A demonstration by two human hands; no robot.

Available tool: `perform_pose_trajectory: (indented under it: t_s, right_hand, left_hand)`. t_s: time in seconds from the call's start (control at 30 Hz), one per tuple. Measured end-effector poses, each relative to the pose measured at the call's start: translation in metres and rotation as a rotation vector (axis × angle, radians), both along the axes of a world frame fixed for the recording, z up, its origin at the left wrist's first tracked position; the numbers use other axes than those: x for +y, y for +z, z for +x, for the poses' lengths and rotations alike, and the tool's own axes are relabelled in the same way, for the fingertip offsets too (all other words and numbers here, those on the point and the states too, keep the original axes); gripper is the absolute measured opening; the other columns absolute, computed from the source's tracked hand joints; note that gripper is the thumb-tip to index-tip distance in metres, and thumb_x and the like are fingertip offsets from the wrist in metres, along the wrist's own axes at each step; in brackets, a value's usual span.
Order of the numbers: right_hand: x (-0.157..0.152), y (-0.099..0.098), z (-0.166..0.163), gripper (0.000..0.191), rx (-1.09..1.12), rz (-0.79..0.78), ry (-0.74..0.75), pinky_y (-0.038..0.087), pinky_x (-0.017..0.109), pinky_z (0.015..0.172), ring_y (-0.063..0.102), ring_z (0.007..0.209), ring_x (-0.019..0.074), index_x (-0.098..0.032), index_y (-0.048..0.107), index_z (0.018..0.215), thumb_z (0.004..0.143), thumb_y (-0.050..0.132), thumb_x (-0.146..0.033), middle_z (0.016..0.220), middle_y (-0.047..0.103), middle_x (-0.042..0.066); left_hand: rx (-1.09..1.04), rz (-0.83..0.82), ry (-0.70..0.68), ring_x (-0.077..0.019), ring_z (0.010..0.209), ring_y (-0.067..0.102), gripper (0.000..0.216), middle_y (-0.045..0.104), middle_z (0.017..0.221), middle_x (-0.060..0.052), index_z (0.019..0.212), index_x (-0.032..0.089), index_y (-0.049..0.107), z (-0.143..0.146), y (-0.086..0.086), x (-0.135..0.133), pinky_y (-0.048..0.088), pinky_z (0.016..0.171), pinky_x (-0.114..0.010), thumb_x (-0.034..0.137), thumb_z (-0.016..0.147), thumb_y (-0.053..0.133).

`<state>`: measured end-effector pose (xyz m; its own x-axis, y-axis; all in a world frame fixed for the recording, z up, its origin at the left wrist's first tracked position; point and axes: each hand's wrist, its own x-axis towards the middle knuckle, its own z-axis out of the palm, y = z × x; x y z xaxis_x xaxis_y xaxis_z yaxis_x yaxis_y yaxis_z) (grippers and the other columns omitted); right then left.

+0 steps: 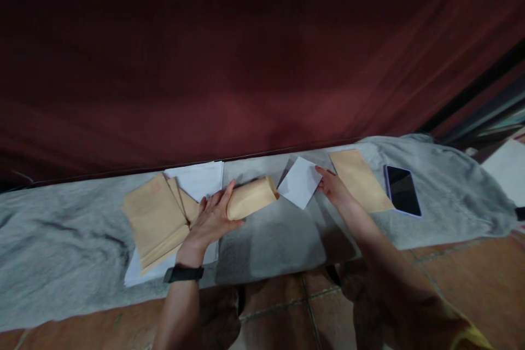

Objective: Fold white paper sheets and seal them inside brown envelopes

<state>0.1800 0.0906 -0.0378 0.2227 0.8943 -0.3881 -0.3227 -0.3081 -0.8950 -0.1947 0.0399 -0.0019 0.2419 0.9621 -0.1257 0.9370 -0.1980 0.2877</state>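
A brown envelope (251,198) lies in the middle of the cloth-covered bench, bowed so that its right end gapes. My left hand (214,215), with a dark band on the wrist, grips its left end between thumb and fingers. To the right, a folded white paper (301,182) is pinched at its right edge by my right hand (331,185). The paper's left corner is close to the envelope's mouth; whether they touch I cannot tell. Beside my left hand is a stack of brown envelopes (153,213), lying over white sheets (199,178).
Another brown envelope (359,178) lies flat right of my right hand, with a phone (404,190) beyond it. Grey cloth (262,254) covers the narrow bench. A dark red curtain (254,65) rises along the far edge, and a tiled floor (287,311) shows below.
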Motion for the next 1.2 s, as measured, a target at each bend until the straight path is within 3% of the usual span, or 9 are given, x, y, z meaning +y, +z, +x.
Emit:
perform_pose_trajectory:
  t_s: [0.1,0.27,0.4,0.57,0.77,1.03,1.2]
  right_hand:
    - [0.0,-0.001,0.009,0.027,-0.103,-0.032,0.036,0.055,0.028,0.06,0.069,0.067,0.0195,-0.021,0.068,0.09,0.066,0.078,-0.029,0.074,0.074,0.0]
    - [-0.006,0.009,0.032,0.022,-0.191,-0.042,0.279,0.05,0.023,0.048,0.067,0.062,0.0186,-0.018,0.072,0.08,0.059,0.08,-0.022,0.069,0.075,0.002]
    - [-0.005,0.019,0.038,0.029,-0.08,0.107,0.156,0.057,0.026,0.056,0.069,0.071,0.019,-0.02,0.07,0.086,0.06,0.082,-0.026,0.08,0.076,0.001]
    - [-0.005,0.009,0.002,0.031,-0.019,0.222,0.018,0.057,0.027,0.062,0.067,0.074,0.0172,-0.023,0.063,0.093,0.067,0.079,-0.034,0.085,0.074,-0.002]
    - [-0.012,-0.004,-0.024,0.026,-0.255,0.299,0.195,0.059,0.028,0.065,0.064,0.074,0.0162,-0.023,0.067,0.093,0.074,0.071,-0.04,0.081,0.069,-0.003]
    - [-0.014,0.003,0.005,0.018,-0.212,0.178,0.449,0.052,0.02,0.041,0.058,0.048,0.0114,-0.02,0.069,0.081,0.073,0.076,-0.035,0.057,0.065,-0.005]
    - [-0.012,0.004,0.015,0.018,-0.269,0.186,0.507,0.047,0.019,0.038,0.057,0.045,0.0106,-0.019,0.069,0.081,0.076,0.075,-0.036,0.059,0.066,-0.003]
  left_hand:
    - [0.001,-0.048,0.007,-0.0361,0.144,0.044,0.113,0.051,0.151,-0.015,0.167,0.028,0.007,0.003,0.001,0.0,0.019,0.123,-0.059,0.046,0.077,0.074]
    - [0.022,-0.091,0.026,-0.0363,0.146,0.042,0.113,0.051,0.151,-0.015,0.166,0.026,0.01,0.008,0.005,-0.001,0.017,0.123,-0.059,0.046,0.075,0.074]
    - [0.022,-0.084,0.027,-0.0366,0.146,0.042,0.112,0.05,0.152,-0.016,0.166,0.026,0.011,0.008,0.004,-0.002,0.016,0.123,-0.06,0.046,0.075,0.074]
    - [-0.009,-0.086,0.035,-0.0368,0.146,0.041,0.114,0.049,0.154,-0.016,0.166,0.025,0.011,0.009,0.003,-0.002,0.017,0.123,-0.06,0.046,0.074,0.073]
    - [0.004,-0.095,0.073,-0.0372,0.148,0.038,0.115,0.047,0.156,-0.016,0.166,0.024,0.009,0.011,0.004,-0.002,0.017,0.124,-0.06,0.049,0.074,0.073]
    - [0.107,0.012,0.074,-0.0413,0.145,0.04,0.114,0.05,0.151,-0.018,0.166,0.023,0.013,0.01,-0.003,0.002,0.015,0.122,-0.065,0.051,0.072,0.072]
    - [0.109,0.111,0.043,-0.0408,0.142,0.043,0.115,0.049,0.149,-0.018,0.166,0.022,0.013,0.012,-0.009,0.004,0.014,0.122,-0.065,0.052,0.072,0.074]
